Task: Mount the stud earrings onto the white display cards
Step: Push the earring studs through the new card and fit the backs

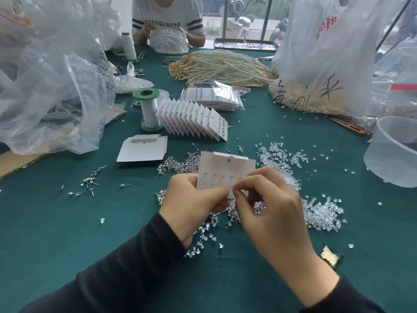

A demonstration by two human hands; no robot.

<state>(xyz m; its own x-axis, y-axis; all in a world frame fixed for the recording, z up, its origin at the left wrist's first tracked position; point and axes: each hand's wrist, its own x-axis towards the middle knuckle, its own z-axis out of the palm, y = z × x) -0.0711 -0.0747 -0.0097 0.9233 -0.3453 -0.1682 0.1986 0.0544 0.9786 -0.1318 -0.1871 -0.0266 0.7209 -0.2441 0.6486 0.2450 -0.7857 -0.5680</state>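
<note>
White display card (225, 170) held upright above scattered stud earrings (178, 164).

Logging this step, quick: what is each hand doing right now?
Left hand: grips the white rectangular paper display card by its lower left.
Right hand: pinches that card's lower edge; anything smaller cannot be told.

A spool of white thread with green flanges (147, 109) stands upright on the green table cover (56, 222). Left of it slump crumpled clear plastic bags (56, 86). Behind it to the right lies a heap of pearl strands (221, 66). Far to its right sits a clear plastic tub (392, 150). Beyond it, a cone of white thread (129, 46) stands near a person in a white shirt (167, 14)
</note>
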